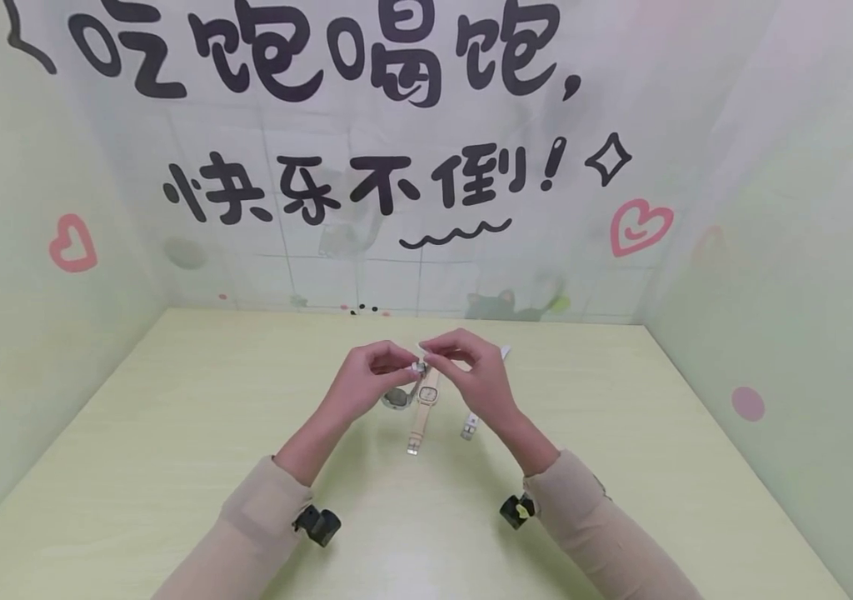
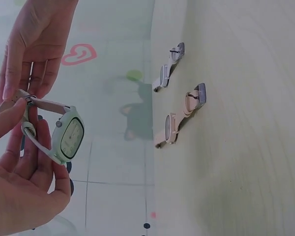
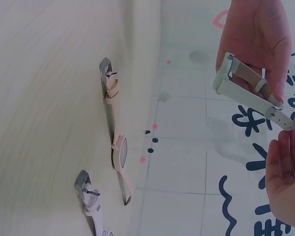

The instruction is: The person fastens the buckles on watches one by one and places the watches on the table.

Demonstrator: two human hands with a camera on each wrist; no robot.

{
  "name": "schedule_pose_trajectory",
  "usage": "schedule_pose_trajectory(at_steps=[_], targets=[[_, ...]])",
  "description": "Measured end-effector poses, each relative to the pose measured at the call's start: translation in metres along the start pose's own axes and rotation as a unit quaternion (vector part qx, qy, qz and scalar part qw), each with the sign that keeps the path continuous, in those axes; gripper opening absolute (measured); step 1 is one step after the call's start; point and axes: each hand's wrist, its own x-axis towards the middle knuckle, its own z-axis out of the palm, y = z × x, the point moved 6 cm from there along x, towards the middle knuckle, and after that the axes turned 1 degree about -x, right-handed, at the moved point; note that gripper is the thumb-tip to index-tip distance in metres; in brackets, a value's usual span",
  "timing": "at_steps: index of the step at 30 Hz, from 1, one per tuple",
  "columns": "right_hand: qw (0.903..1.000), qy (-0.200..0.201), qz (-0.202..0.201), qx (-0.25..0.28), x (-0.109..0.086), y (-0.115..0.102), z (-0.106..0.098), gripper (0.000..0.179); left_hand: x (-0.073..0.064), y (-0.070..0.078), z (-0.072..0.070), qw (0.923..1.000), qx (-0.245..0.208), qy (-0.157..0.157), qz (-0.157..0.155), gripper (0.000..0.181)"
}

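A pale green wristwatch (image 2: 71, 139) with a square face is held up above the table, its two strap ends meeting at the metal buckle (image 3: 272, 112) in a loop. My left hand (image 1: 370, 379) holds it near the buckle, thumb and fingers on the strap. With thumb and fingertips, my right hand (image 1: 481, 379) pinches the strap's free tip (image 3: 286, 122). Both hands are close together, and their fingers partly hide the strap in the head view. Below them lies a pink-beige wristwatch (image 1: 429, 395), stretched out flat with its buckle toward me.
A white wristwatch (image 1: 469, 427) lies to the right of the pink-beige one, partly covered by my right hand in the head view. The pale wooden table (image 1: 172, 467) ends at a printed back wall (image 1: 366, 275), with side walls left and right.
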Motion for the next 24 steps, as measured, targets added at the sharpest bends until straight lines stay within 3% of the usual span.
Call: schedule_pose_trajectory(at_steps=[24], targets=[[0.9996,-0.024,-0.011,-0.011,-0.0049,0.0032,-0.0001,0.011,-0.0014,-0.0049,-0.0062,0.9998,0.001,0.008,-0.018,0.021]])
